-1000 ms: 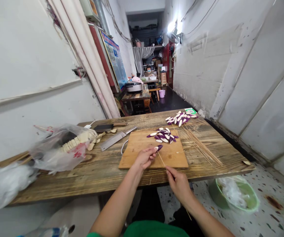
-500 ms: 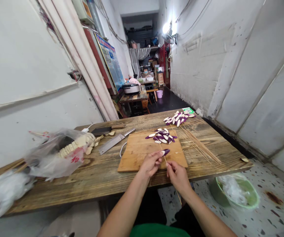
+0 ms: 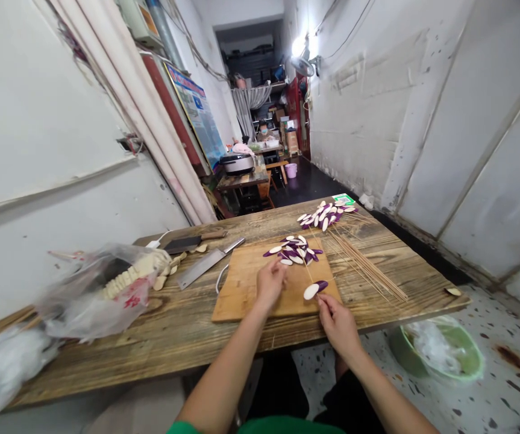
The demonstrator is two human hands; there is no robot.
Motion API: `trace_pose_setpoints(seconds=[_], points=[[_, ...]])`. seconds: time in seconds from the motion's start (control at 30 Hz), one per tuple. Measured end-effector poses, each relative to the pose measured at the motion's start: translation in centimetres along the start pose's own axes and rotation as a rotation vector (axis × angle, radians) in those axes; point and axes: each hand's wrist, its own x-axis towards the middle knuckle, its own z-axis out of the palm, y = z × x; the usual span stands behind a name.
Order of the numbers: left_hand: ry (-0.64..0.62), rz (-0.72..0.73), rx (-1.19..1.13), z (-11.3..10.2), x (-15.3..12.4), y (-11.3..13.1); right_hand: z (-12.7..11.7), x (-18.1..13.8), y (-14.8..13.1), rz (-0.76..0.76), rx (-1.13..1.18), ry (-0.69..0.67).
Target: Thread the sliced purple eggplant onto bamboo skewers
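My right hand (image 3: 337, 319) pinches a thin wooden skewer (image 3: 307, 269) near the front edge of the cutting board (image 3: 241, 289). Threaded on that skewer, just beyond my fingers, are eggplant slices (image 3: 311, 292) with white flesh and purple skin. My left hand (image 3: 272, 283) is over the board, empty, its fingers loosely bent and apart. Its fingertips are close to the near side of a small pile of cut eggplant slices (image 3: 296, 249) at the back of the board.
Loose skewers (image 3: 370, 265) lie right of the board, below a heap of skewered eggplant (image 3: 325, 216). To the left are a cleaver (image 3: 205, 266), a dark-bladed knife (image 3: 182, 244) and a plastic bag (image 3: 101, 301) with pale sliced food. A green bin (image 3: 435, 349) stands on the floor.
My left hand has let go of the eggplant on the skewer and moved left and forward toward the pile. My right hand has shifted slightly right with the skewer.
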Motion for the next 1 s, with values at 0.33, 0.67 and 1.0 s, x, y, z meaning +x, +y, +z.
trace_pose_setpoints(seconds=[0.33, 0.67, 1.0], points=[[-0.147, 0.499, 0.727, -2.6, 7.1, 0.1, 0.0, -0.4, 1.1, 0.028, 0.053, -0.047], [-0.025, 0.173, 0.056, -4.8, 1.8, -2.7, -0.1, -1.3, -0.1, -0.021, 0.102, -0.232], [-0.043, -0.328, -0.548, -3.5, -1.0, -0.7, 1.0, -2.0, -0.7, -0.017, 0.112, -0.321]])
